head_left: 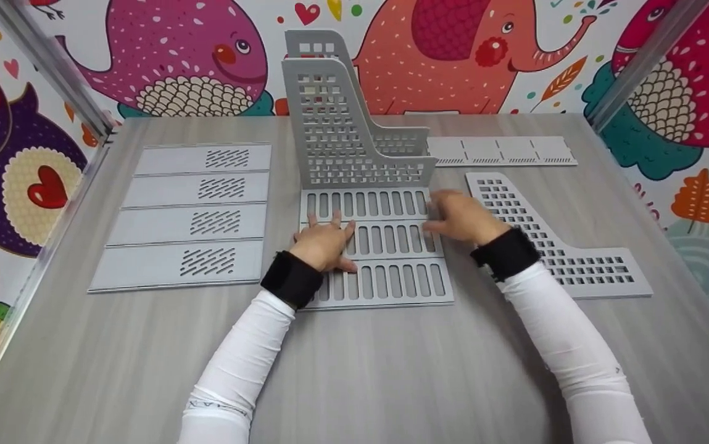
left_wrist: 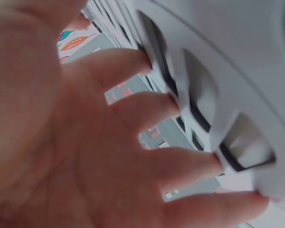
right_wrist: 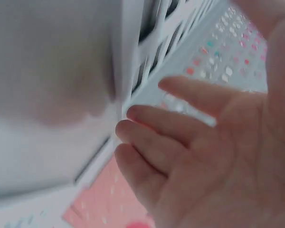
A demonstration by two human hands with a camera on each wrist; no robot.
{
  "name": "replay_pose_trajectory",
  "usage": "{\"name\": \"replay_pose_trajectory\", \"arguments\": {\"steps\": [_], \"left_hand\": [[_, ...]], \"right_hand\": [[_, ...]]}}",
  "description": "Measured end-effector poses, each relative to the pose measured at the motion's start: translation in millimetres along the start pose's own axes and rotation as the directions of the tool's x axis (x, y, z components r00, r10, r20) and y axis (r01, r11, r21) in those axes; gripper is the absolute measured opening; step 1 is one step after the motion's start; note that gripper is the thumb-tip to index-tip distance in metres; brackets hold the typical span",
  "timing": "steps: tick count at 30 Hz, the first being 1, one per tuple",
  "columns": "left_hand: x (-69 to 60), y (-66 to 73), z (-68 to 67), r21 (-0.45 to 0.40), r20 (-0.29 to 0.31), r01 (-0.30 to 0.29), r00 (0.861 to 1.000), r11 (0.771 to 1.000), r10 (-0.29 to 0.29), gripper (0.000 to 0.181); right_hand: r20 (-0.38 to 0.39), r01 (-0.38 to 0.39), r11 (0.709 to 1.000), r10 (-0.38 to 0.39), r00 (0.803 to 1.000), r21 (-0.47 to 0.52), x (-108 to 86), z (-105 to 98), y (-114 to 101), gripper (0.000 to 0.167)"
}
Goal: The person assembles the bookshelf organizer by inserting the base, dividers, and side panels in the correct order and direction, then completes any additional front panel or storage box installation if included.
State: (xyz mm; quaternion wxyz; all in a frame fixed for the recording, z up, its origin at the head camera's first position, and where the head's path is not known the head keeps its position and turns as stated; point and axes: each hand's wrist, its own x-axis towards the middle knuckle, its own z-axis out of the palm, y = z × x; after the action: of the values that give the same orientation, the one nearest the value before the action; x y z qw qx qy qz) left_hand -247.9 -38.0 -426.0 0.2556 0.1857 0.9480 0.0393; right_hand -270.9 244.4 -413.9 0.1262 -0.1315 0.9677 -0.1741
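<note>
A grey slotted panel (head_left: 391, 258), with rows of long openings, lies flat on the table in the head view. My left hand (head_left: 322, 244) is spread over its left side, and in the left wrist view the straight fingertips (left_wrist: 206, 161) touch the slotted surface. At the panel's right edge is my right hand (head_left: 462, 216), its fingers extended. The right wrist view has those fingertips (right_wrist: 126, 130) close to the edge; contact is hard to judge. Just behind the panel stand two upright perforated side pieces (head_left: 335, 145) with stepped outlines, one behind the other.
To the left lies a grey panel (head_left: 157, 221) in four strips with slanted slots. A stepped perforated piece (head_left: 567, 262) lies flat at the right, beside my right forearm. Behind it is a pale narrow strip (head_left: 511, 150). Patterned walls (head_left: 453, 74) border the table (head_left: 379, 370).
</note>
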Motion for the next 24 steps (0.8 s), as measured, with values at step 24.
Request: {"name": "replay_pose_trajectory", "arguments": {"steps": [24], "left_hand": [[-2.8,-0.5,-0.8,0.003,-0.011,0.002,1.000,1.000,-0.002,0.100]], "right_hand": [[0.183,-0.401,0.904,0.373,0.910,0.149,-47.4,-45.1,137.8,0.089]]}}
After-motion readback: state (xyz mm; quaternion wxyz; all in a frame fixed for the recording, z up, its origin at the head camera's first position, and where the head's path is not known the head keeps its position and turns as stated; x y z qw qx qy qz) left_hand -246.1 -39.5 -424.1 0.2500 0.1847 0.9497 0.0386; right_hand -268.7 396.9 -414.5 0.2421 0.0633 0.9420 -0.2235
